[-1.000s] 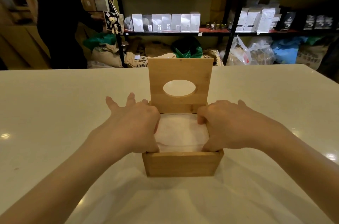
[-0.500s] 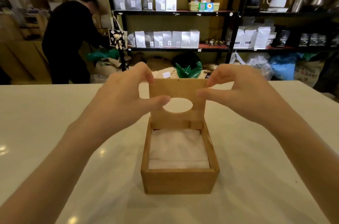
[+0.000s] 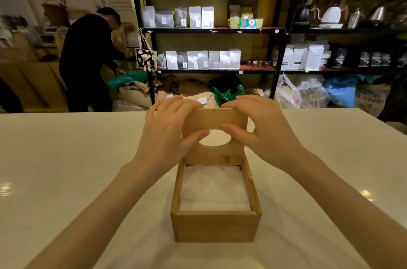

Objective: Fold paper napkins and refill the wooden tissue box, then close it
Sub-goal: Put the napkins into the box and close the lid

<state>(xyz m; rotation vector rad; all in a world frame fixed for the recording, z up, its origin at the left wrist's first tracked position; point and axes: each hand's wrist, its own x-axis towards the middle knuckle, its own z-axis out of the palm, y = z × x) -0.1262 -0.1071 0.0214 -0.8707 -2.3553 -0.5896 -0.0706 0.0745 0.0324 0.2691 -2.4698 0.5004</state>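
Both the left hand [image 3: 169, 127] and right hand [image 3: 262, 130] pinched the top edge of the hinged lid [image 3: 214, 121], apparently ready to swing it shut over folded napkins [image 3: 214, 189] filling the wooden tissue box [image 3: 215, 228] on the white counter [image 3: 66, 169].

Tan wooden box [image 3: 215, 228], white napkins [image 3: 214, 191]

The hands [image 3: 217, 130] cover the lid's [image 3: 214, 117] upper corners; shelf packets' [image 3: 201, 16] labels are too blurred to read.
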